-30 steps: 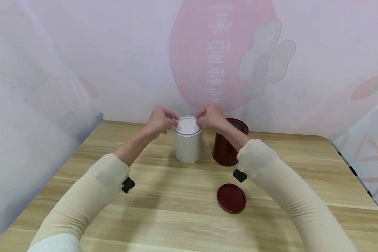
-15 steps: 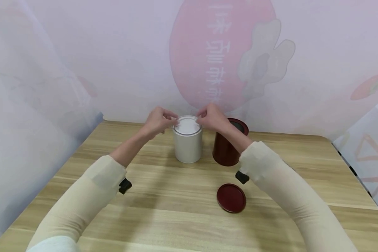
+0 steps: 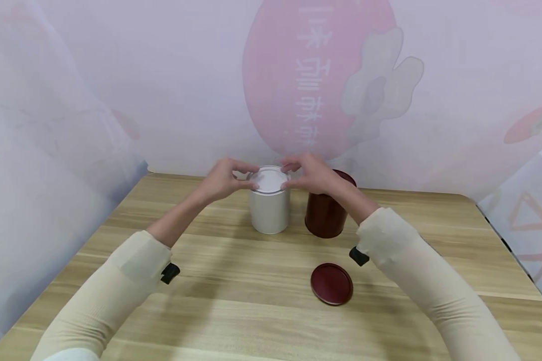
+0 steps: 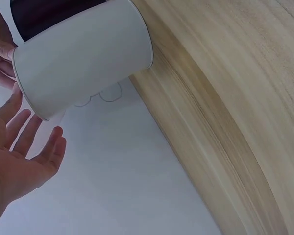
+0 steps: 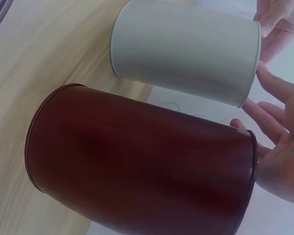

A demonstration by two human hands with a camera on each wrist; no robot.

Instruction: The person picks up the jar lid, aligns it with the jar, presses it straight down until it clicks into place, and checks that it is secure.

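White cylindrical canister [image 3: 269, 208]: smooth, matt painted finish, likely metal. Dark red cylindrical canister [image 3: 323, 215], at its 3 o'clock: smooth, semi-gloss sheen. Round dark red lid [image 3: 331, 284]: glossy. Light wood-grain surface [image 3: 235, 301]: smooth laminate, satin. Cream sleeves [image 3: 117, 291]: fine ribbed knit cloth.

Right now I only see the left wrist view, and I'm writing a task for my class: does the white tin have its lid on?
Observer: Yes. The head view shows a white lid sitting on the white tin.
Operator: Is there any other lid?
Observer: A red lid lies flat on the table, nearer the person than the red tin.
Operator: Do the two tins touch?
Observer: No. They stand apart, with the red tin to the right of the white one.
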